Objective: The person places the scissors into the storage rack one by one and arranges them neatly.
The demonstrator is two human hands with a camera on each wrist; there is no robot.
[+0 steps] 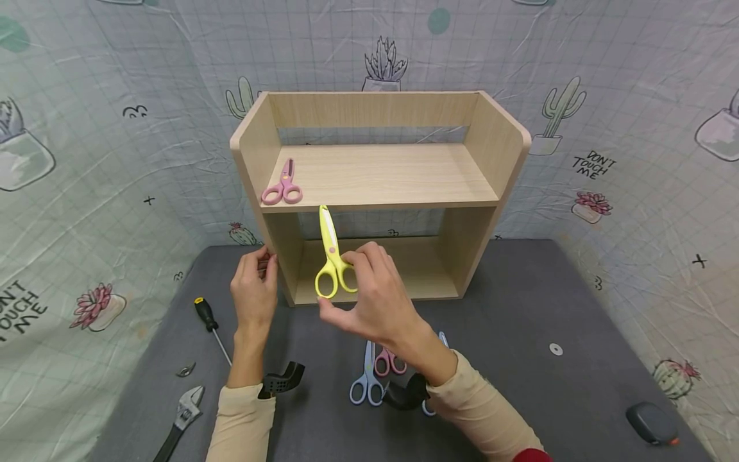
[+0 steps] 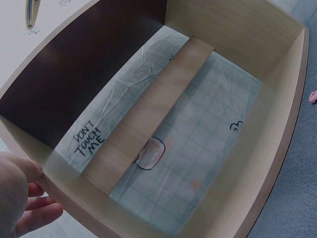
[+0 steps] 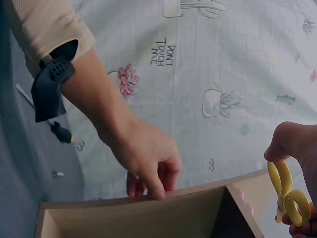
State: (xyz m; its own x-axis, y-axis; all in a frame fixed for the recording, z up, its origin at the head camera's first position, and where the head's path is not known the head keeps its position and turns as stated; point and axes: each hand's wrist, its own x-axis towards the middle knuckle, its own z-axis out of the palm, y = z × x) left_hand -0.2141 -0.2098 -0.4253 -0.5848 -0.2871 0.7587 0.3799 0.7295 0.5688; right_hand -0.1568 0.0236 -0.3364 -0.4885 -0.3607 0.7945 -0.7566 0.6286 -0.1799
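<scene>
A wrench (image 1: 180, 417) lies at the mat's (image 1: 519, 385) near left corner, with a small metal piece (image 1: 186, 369) just beyond it and a screwdriver (image 1: 211, 327) farther back. The left hand (image 1: 254, 292) rests against the left side panel of the wooden shelf (image 1: 502, 147), its fingers curled over the panel's front edge; the right wrist view shows the fingertips (image 3: 157, 191) touching the wood. Pink scissors (image 1: 283, 186) lie at the left end of the upper board. In front of the lower opening, the right hand (image 1: 375, 298) holds yellow scissors (image 1: 332, 256) in the air, pinching the handle loops between thumb and fingers, the closed blades pointing up toward the edge of the upper board. On the mat below the right wrist lie blue scissors (image 1: 367, 378) and a second pink pair (image 1: 389, 363), touching each other. Farther right sit a washer (image 1: 555, 349) and, near the right corner, a tape measure (image 1: 652, 423).
</scene>
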